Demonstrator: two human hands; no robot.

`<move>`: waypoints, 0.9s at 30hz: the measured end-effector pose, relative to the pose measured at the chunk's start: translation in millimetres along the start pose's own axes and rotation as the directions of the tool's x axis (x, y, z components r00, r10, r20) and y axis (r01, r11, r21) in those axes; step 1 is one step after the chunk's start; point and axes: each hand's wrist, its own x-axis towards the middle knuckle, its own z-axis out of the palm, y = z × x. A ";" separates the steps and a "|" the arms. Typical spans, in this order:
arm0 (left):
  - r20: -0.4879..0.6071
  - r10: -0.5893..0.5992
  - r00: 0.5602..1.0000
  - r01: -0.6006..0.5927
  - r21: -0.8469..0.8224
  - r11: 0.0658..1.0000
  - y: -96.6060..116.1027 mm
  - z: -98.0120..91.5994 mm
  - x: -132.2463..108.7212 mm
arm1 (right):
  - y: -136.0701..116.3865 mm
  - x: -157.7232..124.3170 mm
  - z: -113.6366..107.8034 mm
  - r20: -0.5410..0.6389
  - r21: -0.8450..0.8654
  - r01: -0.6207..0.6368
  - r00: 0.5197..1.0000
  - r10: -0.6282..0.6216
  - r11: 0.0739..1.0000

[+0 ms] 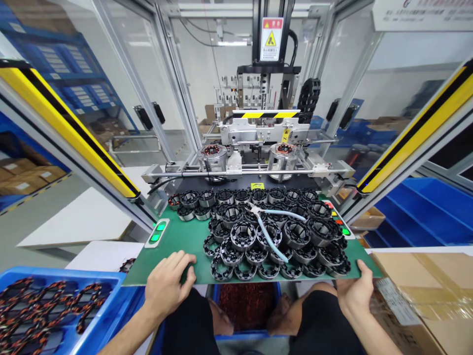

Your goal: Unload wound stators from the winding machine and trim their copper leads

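My left hand [169,282] rests at the front left edge of the green worktop [173,251]. Its fingers are loosely bent, the thumb stands apart from the forefinger, and nothing shows between them. At the front right edge, my right hand [355,291] has its thumb on top of the worktop and its other fingers hidden below the edge. Between the hands, ring-shaped motor stators [243,235] with black insulators and bare slots lie stacked in rows. Cutting pliers [271,236] with light blue handles lie across the stators, jaws toward the back left.
Behind the stators stands a winding machine [264,130] with two copper-wound stators [212,149] on metal holders. Green-lit buttons [158,233] flank the worktop. A blue tray [66,315] of wound stators sits left, a cardboard box [428,291] right. Below, a bin [247,335] holds copper scraps.
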 end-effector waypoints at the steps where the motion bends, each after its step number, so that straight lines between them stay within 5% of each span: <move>1: -0.001 0.000 1.000 0.000 -0.001 1.000 0.0 0.1 -0.1 | 0.1 -0.3 0.6 -0.002 0.002 0.002 1.000 -0.002 1.000; 27: 0.003 0.000 1.000 0.000 -0.003 1.000 -0.6 1.8 -1.1 | 4.5 10.3 -7.6 -0.004 0.061 -0.022 1.000 0.023 0.998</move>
